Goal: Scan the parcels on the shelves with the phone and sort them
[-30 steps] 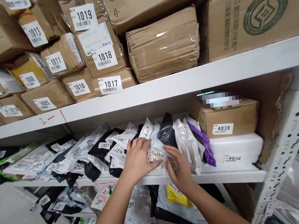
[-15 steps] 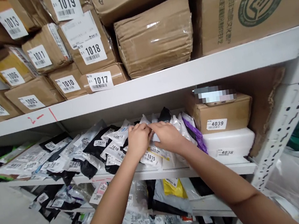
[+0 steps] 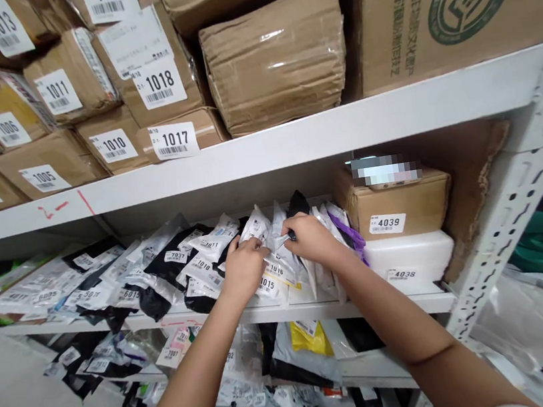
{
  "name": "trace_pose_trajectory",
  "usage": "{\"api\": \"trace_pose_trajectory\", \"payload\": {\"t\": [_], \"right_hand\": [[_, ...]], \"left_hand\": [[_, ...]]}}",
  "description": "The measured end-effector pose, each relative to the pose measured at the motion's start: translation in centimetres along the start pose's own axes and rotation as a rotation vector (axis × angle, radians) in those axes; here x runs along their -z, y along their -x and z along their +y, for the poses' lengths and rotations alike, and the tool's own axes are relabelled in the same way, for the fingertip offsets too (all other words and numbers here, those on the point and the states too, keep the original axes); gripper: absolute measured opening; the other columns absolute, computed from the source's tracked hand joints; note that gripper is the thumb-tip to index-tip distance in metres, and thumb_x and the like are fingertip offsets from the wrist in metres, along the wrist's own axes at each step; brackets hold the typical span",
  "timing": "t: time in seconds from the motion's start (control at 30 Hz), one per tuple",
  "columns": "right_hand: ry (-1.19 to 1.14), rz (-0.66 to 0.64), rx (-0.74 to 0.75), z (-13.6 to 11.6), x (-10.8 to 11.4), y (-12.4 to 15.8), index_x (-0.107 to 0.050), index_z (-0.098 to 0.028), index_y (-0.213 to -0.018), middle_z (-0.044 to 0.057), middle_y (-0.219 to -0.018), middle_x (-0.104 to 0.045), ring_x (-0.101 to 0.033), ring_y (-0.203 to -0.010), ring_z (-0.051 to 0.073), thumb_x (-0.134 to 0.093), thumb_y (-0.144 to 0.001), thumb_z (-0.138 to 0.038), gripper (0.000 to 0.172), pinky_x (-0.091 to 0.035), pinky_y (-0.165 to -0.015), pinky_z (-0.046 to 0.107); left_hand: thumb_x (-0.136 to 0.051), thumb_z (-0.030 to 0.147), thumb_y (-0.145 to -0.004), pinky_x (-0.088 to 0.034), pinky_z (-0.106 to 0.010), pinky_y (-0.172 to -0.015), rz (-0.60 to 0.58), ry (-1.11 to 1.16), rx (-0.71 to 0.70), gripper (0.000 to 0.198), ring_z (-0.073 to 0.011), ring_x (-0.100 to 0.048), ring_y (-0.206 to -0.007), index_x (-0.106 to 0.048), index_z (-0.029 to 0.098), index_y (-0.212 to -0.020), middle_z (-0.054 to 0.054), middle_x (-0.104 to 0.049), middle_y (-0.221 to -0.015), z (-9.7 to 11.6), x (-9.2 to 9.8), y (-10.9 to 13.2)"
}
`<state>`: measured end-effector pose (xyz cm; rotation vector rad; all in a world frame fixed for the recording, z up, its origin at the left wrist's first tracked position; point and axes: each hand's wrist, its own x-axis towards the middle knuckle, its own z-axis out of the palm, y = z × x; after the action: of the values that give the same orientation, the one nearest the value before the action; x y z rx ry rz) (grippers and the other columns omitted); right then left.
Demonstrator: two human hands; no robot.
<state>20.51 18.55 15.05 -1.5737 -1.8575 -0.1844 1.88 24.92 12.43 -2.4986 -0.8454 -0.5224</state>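
Both my hands are among plastic parcel bags standing in a row on the middle shelf. My left hand [image 3: 247, 264] is closed over the edge of a white parcel bag [image 3: 256, 222], its fingers bent against the plastic. Just to the right, my right hand [image 3: 309, 238] is pinched closed on a slim, pale thing with a dark end [image 3: 291, 235], too small to name. Below and between the hands, a bag labelled 1016 [image 3: 281, 271] leans over one labelled 1015. A grey-white bag [image 3: 278, 216] and a purple bag [image 3: 348, 230] stand beside my right hand.
A carton labelled 4039 [image 3: 394, 210] rests on a white box labelled 4038 [image 3: 410, 255], with a phone [image 3: 388, 173] on top. The upper shelf edge [image 3: 245, 160] with several cartons runs above my hands. A perforated post [image 3: 494, 206] stands right; lower shelves hold more parcels.
My hands were close together over the bags and have moved apart. My right hand now pinches a slim thing, and the label 1016 shows more fully. The view has shifted slightly.
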Motion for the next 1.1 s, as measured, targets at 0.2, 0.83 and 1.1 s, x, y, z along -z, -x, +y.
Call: {"api": "trace_pose_trajectory", "payload": {"t": [0.2, 0.83, 1.1], "right_hand": [[-0.055, 0.004, 0.006, 0.7, 0.0, 0.3, -0.069, -0.02, -0.085, 0.005, -0.088, -0.072, -0.062, -0.091, 0.021, -0.06, -0.073, -0.015, 0.016, -0.046, -0.081, 0.029], [0.165, -0.034, 0.094, -1.0, -0.7, 0.6, -0.064, -0.021, -0.08, 0.004, -0.089, -0.073, -0.059, -0.094, 0.025, -0.059, -0.073, -0.019, 0.009, -0.039, -0.078, 0.034], [0.218, -0.073, 0.157, -1.6, -0.8, 0.6, -0.066, -0.016, -0.089, 0.011, -0.092, -0.072, -0.058, -0.096, 0.03, -0.06, -0.076, -0.022, 0.016, -0.04, -0.079, 0.038]], "left_hand": [[-0.042, 0.013, -0.088, -0.027, -0.042, -0.113, -0.054, -0.009, 0.041, 0.03, -0.0219, -0.064, -0.076, -0.072, 0.017, -0.092, -0.007, -0.069, -0.077, 0.2, -0.1, -1.5], [-0.057, 0.025, -0.089, -0.036, -0.041, -0.093, 0.668, -0.033, 0.416, 0.015, -0.0202, -0.056, -0.079, -0.071, 0.024, -0.091, -0.002, -0.062, -0.074, 2.5, -2.5, 4.1], [-0.057, 0.026, -0.089, -0.034, -0.042, -0.084, 0.797, -0.025, 0.55, 0.018, -0.0213, -0.049, -0.075, -0.073, 0.026, -0.081, -0.004, -0.056, -0.069, 4.4, -5.5, 2.2]]}}
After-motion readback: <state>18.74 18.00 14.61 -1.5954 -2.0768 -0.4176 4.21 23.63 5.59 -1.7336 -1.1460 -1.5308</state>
